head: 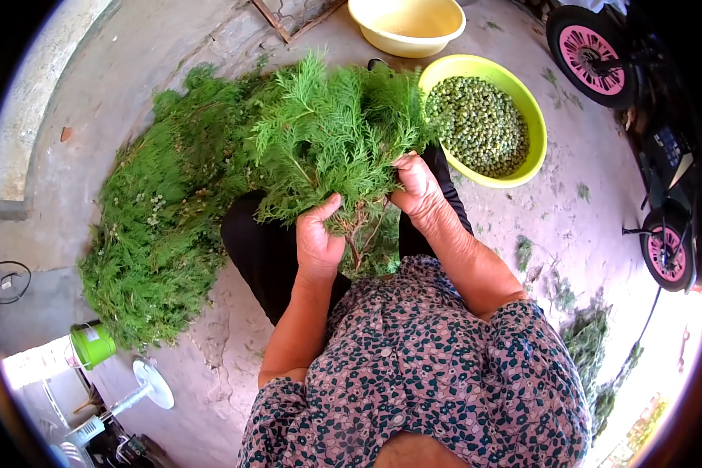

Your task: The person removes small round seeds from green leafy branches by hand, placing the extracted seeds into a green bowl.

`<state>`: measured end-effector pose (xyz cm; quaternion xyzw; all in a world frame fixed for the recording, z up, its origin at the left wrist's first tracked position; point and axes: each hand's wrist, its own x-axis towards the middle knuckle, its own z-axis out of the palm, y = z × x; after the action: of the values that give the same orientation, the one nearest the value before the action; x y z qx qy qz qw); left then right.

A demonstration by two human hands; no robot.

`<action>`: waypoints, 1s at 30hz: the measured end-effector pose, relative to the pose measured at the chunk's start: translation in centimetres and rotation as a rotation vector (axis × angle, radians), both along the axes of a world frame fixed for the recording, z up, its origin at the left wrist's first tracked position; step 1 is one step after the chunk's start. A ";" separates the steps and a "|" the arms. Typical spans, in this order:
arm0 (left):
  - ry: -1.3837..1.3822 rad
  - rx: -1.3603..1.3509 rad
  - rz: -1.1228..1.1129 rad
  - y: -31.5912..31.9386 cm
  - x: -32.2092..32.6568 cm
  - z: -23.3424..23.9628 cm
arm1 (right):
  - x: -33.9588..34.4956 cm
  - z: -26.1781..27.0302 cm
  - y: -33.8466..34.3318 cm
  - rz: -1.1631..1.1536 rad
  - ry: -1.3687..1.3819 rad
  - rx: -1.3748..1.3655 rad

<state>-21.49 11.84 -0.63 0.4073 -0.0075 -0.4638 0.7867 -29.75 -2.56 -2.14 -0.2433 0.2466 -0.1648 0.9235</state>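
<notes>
A leafy conifer branch point(333, 128), with flat, feathery sprays like arborvitae, lies across my lap. My left hand point(320, 234) grips its lower left side, the thumb pressed along the foliage. On the right side, my right hand point(414, 182) has its fingers closed on the sprays near a yellow-green basin. The brown woody stem point(355, 237) shows between my hands and points towards my body. Small green cones or seeds point(479, 123) fill much of the yellow-green basin point(535, 158). My fingertips are partly hidden by the greenery.
A big heap of cut conifer branches point(152, 222) lies to my left. Beyond the filled basin stands a pale yellow basin point(409, 44). A bike with pink wheels point(594, 58) is at the right. A green bucket point(93, 345) and a white fan point(152, 383) stand lower left.
</notes>
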 end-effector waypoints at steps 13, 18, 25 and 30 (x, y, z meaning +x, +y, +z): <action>0.317 -0.432 0.086 0.5 2.8 -4.5 | 1.2 -4.4 1.7 -0.028 -0.010 -0.818; 0.164 -0.500 -0.113 -0.2 4.3 -4.8 | -0.4 -3.1 1.6 0.030 0.106 -0.592; 0.149 0.218 0.207 -0.6 4.1 -3.4 | -0.2 -2.6 0.9 -0.188 0.151 -0.475; 0.273 0.079 0.132 -0.1 3.0 -1.7 | 0.3 -1.7 1.2 -0.219 0.163 -0.855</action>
<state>-18.47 11.77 -2.33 0.3707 0.1444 -0.4620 0.7927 -29.48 -1.36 -3.85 -0.5880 0.2525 -0.3288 0.6946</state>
